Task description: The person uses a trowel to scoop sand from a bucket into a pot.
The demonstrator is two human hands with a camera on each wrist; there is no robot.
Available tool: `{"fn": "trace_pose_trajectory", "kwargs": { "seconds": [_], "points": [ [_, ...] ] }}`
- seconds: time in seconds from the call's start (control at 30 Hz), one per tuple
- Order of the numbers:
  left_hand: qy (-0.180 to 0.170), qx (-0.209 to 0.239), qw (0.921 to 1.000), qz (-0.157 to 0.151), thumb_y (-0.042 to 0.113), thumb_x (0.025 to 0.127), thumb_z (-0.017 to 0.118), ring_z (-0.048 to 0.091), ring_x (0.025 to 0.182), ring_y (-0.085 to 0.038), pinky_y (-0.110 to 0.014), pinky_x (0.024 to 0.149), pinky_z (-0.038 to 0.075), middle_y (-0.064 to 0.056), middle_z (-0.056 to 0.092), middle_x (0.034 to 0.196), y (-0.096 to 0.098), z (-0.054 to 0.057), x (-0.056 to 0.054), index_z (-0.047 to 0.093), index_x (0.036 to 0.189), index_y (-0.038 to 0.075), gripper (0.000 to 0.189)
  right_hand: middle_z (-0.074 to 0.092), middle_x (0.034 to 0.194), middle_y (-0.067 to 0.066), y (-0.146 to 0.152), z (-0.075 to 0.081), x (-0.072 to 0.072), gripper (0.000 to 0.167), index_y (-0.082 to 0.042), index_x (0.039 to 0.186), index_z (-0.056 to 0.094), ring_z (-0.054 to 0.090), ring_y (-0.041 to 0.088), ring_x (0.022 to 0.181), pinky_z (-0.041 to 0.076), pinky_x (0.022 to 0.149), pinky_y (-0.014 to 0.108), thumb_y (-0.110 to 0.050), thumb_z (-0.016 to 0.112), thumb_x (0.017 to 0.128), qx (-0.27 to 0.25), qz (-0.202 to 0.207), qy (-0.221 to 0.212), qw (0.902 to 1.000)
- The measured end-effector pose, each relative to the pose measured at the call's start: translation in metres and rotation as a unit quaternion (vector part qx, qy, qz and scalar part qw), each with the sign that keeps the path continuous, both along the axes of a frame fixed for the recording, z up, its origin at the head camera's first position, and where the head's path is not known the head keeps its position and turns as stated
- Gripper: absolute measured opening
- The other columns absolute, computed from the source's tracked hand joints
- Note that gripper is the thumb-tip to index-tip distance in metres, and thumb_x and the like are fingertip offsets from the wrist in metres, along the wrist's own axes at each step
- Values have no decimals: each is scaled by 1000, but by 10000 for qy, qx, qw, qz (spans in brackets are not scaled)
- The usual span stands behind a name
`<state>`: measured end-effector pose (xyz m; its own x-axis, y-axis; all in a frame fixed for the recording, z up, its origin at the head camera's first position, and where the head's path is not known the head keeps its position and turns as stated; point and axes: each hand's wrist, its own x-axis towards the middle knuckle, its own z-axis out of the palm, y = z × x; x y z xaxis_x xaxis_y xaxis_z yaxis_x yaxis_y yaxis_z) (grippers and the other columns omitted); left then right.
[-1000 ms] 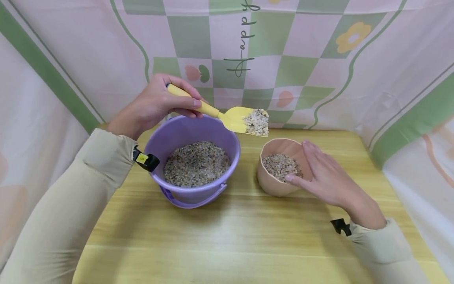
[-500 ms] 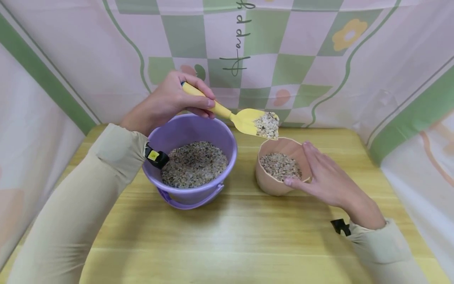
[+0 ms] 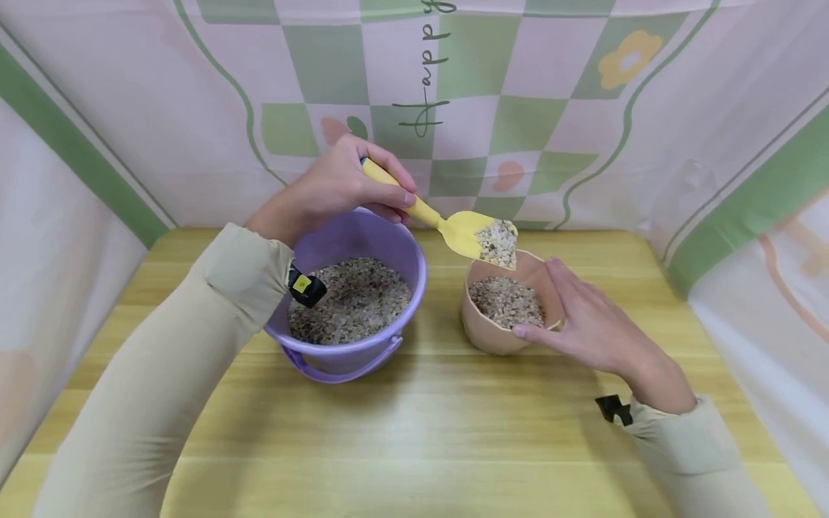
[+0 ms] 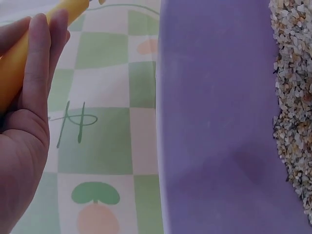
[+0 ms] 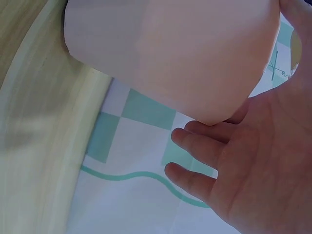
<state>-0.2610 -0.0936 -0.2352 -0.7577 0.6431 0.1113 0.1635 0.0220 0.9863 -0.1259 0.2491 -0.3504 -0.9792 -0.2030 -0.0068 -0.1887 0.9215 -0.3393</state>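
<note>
My left hand [image 3: 343,185] grips the yellow handle of a small shovel [image 3: 461,232], fingers wrapped around it. Pale gravel [image 3: 497,243] lies on the tip of its blade, which overlaps the far rim of a peach pot [image 3: 487,332]. Gravel [image 3: 508,301] also fills part of this pot. On its right side, my right hand [image 3: 592,327] holds the pot, thumb at the near rim and fingers along the far side. The right wrist view shows fingers [image 5: 200,146] by the pot's wall. Below my left forearm stands a purple bucket [image 3: 388,241] with gravel [image 3: 352,302] inside.
The bucket's purple handle [image 3: 350,375] hangs down at its front. Both containers stand on a light wooden table [image 3: 414,439]. A checked green and white cloth [image 3: 479,65] hangs behind the table, with more cloth on both sides.
My left hand has carried the loaded shovel rightward and slightly down, from beside the pot to over its far rim. The right hand stays on the pot.
</note>
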Motion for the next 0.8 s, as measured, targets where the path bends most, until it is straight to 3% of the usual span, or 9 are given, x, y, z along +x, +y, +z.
{"fn": "trace_pose_trajectory", "kwargs": {
  "seconds": [0.33,0.8],
  "points": [
    [117,-507,9986,15,-2,80,80,74,73,-31,-42,73,62,-23,73,90,14,-5,-3,72,93,-8,17,10,164,20,0,-1,0,116,-7,159,1,19,47,146,21,115,65,-69,64,85,-44,-107,-72,9999],
    [428,-1002,9938,-212,-4,82,77,73,74,-34,-46,75,62,-21,73,87,30,-2,0,72,92,-7,11,9,164,20,0,-1,0,117,-8,159,0,20,48,146,21,115,66,-69,65,83,-87,-166,-133,9997]
  ]
}}
